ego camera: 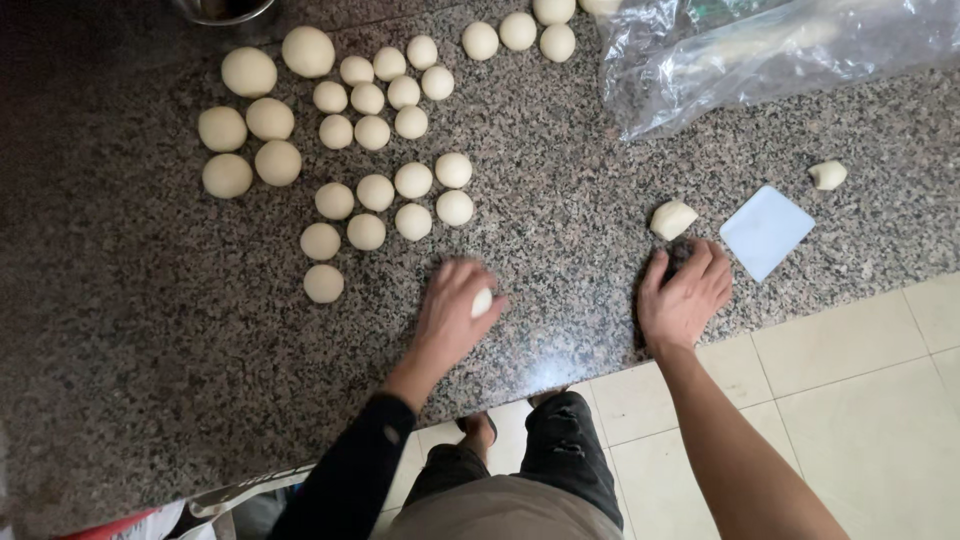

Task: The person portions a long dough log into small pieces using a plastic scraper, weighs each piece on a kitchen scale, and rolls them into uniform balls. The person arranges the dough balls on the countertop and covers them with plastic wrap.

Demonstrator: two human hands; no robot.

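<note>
Left hand (455,305) cupped over a small dough ball (483,302), soft, light and best held loosely in the palm, right hand (685,290) pressed flat just right of it, bare granite counter (560,200) between, counter edge close below, finished balls (375,192) up-left.

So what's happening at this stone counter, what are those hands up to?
A person stands at a speckled granite counter shaping dough. The left hand cups a small dough ball against the stone; the right hand presses flat over another piece, mostly hidden. Many finished dough balls sit in clusters up left, some larger. Two rough dough pieces and a white scraper lie near the right hand, with a clear plastic bag behind.
</note>
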